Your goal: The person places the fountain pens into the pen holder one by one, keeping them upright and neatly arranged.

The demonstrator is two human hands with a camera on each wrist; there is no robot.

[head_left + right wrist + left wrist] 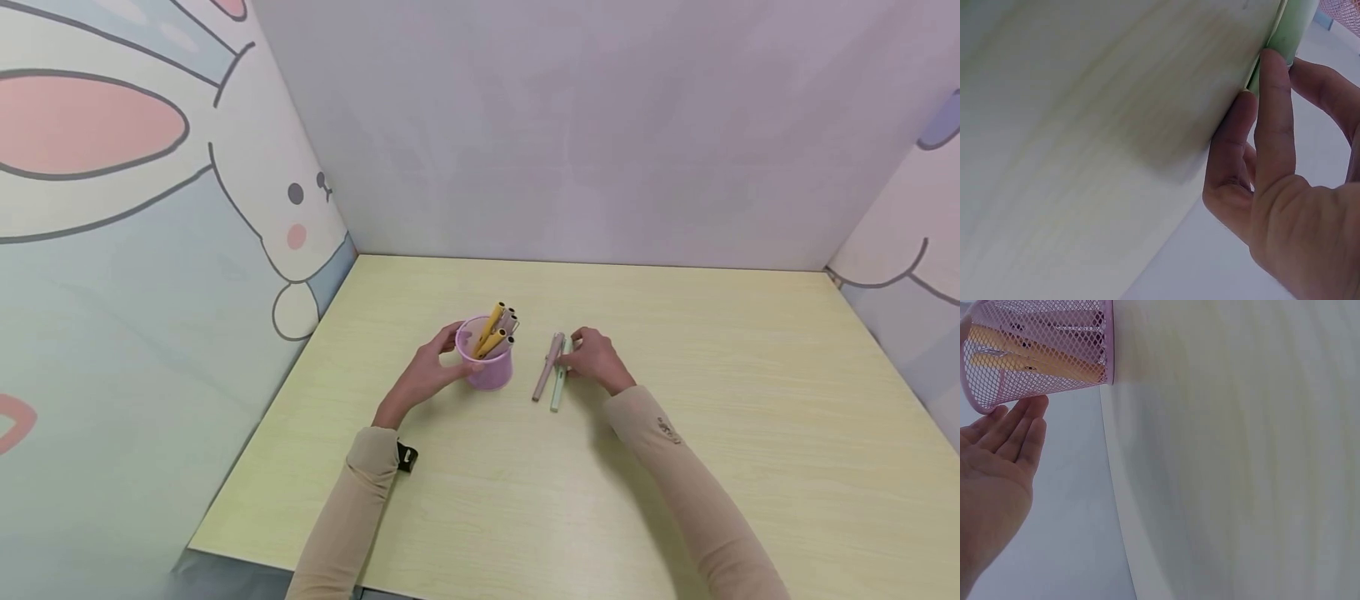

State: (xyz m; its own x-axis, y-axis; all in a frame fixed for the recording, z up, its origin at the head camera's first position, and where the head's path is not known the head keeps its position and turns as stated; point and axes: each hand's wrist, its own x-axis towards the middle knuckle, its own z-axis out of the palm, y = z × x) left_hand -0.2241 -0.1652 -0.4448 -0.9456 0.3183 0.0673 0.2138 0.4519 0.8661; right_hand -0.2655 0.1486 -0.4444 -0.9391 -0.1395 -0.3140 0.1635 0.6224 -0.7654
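A pink-purple mesh pen cup (491,377) stands on the table, with yellow pens (489,323) and mauve ones leaning inside. My left hand (424,375) holds it from the left, thumb at the near side and fingers round the far side. In the left wrist view, fingertips lie against the mesh wall of the cup (1041,375). To the right of the cup, a mauve pen (546,371) and a pale green pen (558,392) lie side by side on the tabletop. My right hand (597,360) pinches the green pen (1291,31) near its far end.
The pale wood-patterned table (750,400) stretches out to the right of the hands. A plain light wall (585,150) rises at its back edge, and a wall with a cartoon rabbit (262,208) borders the left side.
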